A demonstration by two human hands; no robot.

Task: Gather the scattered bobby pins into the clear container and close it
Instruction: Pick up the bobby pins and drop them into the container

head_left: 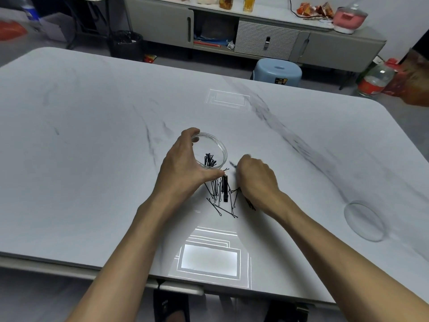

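A round clear container point(219, 145) sits mid-table, tilted toward me, with several black bobby pins point(210, 159) inside. My left hand point(183, 166) grips its rim between thumb and fingers. Just below it, a loose pile of bobby pins point(220, 194) and one wider black clip point(225, 189) lie on the marble table point(92, 135). My right hand point(255, 177) hovers over the pile's right side with curled fingers, pinching a blurred pin near the container's edge. The clear lid point(364, 220) lies flat at the far right of the table.
A blue plastic stool point(277, 70) stands beyond the table's far edge. Behind it runs a low grey cabinet point(255, 36) with jars and a pink appliance on top. A black bin point(126, 44) stands on the floor at the left.
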